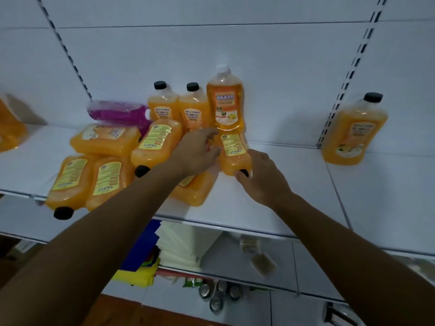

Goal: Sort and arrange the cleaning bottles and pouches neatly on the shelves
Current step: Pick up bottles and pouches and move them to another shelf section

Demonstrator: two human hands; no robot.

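Note:
An orange bottle (234, 152) lies on the white shelf (294, 184) with its black cap toward me. My right hand (261, 177) grips its cap end, and my left hand (197, 154) holds its left side. Behind it three orange bottles stand against the back wall: two with black caps (162, 107) (194, 109) and a taller one with a white cap (225, 102). Several more orange bottles lie flat at the left (106, 140) (156, 142) (68, 182) (109, 180), one partly hidden under my left arm (197, 191). A purple pouch (117, 112) lies behind them.
One orange bottle (353, 132) stands alone on the shelf at the right, and another shows at the far left edge (9, 128). The shelf below holds folded cloths (146, 252), white sponges (179, 245) and brushes (261, 262). Cans (215, 300) stand lower down.

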